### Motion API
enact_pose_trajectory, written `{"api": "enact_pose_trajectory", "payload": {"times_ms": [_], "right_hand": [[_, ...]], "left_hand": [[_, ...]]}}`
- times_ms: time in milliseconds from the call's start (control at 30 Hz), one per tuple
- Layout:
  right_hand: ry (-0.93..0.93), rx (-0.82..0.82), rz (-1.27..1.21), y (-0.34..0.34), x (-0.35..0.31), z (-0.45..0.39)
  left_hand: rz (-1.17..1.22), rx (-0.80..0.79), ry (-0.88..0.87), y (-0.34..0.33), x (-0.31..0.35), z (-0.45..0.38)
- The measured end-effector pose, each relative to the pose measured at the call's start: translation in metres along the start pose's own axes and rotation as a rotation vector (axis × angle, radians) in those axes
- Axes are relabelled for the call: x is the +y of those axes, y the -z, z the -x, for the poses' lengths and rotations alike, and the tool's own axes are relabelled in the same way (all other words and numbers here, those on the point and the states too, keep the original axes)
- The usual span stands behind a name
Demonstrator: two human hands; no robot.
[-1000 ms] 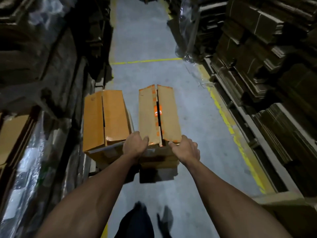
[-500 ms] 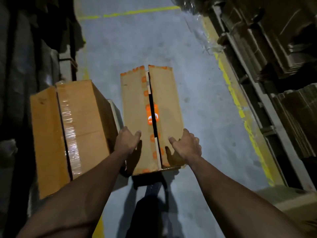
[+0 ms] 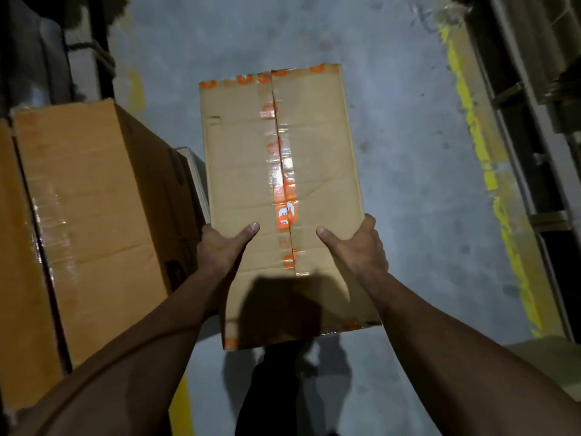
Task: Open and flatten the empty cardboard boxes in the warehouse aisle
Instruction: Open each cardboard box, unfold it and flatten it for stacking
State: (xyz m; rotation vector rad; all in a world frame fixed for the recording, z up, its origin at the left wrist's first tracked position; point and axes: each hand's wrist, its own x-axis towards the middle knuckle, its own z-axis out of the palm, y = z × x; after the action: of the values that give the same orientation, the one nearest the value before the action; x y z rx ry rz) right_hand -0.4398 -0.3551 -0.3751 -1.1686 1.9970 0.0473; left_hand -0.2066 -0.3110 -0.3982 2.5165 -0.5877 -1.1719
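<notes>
1. Held over the grey concrete aisle floor (image 3: pixel 408 190): tall brown cardboard box with orange-printed tape along its centre seam (image 3: pixel 283 196)
2. Left hand (image 3: pixel 220 250) gripping its left edge, right hand (image 3: pixel 358 247) its right edge, thumbs laid on the top face
3. Seam taped shut, box not yet opened or flattened, so nearly all left to do
4. Larger orange-brown taped carton (image 3: pixel 94 221) just beside, at the left, also unflattened
5. Yellow painted line (image 3: pixel 490 184) along the right edge; dim racking on both sides
</notes>
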Motion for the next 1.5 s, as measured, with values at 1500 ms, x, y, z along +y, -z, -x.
{"api": "enact_pose_trajectory", "payload": {"times_ms": [1500], "right_hand": [[-0.014, 0.146, -0.066, -0.024, 0.397, 0.456]], "left_hand": [[-0.112, 0.047, -0.207, 0.020, -0.373, 0.454]]}}
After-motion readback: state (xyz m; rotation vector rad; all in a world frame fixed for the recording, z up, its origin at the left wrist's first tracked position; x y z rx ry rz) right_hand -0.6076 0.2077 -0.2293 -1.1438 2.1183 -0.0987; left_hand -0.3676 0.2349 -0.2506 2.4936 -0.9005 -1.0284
